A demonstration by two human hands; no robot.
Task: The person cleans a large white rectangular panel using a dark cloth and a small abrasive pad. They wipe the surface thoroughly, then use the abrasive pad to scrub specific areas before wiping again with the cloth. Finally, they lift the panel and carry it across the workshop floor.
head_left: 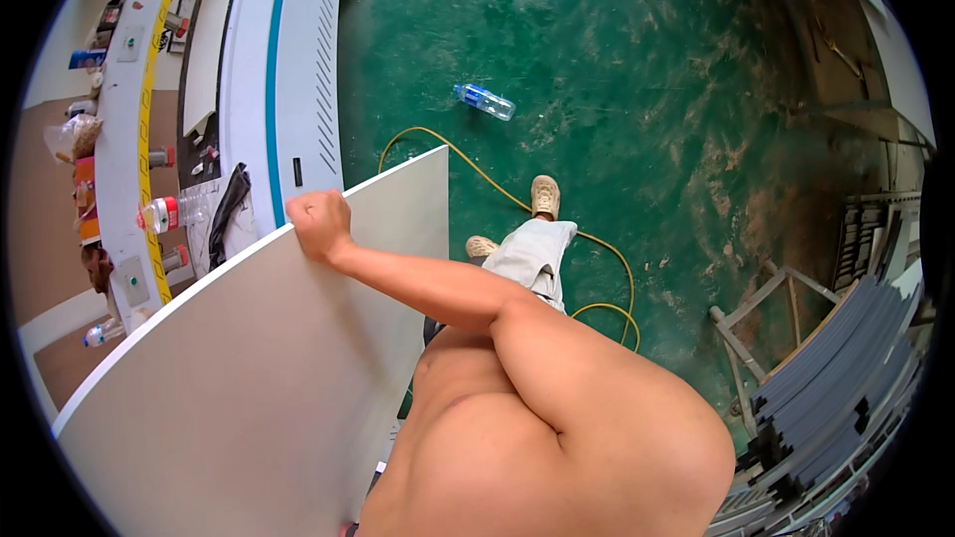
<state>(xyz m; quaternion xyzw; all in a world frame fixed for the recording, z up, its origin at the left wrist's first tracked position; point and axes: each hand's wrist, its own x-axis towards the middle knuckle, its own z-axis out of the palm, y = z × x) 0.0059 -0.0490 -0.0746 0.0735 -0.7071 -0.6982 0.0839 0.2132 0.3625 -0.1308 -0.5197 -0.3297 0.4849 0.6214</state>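
A large pale panel [269,358] stands on edge at my left side, its thin white upper edge running from the lower left up toward the middle. My right arm reaches across my body, and my right hand [320,224] is closed over that upper edge, fingers curled round the far side. The panel's lower part is hidden behind my body. My left hand is out of sight. Just beyond the panel is a white machine [303,70] with a blue stripe and slotted vents.
A clear plastic bottle [484,101] lies on the green floor [617,89]. A yellow hose [468,161] loops round my shoes [544,197]. At right are a metal frame [761,308] and stacked grey strips [846,358]. Bottles and small items line the machine bed [129,139].
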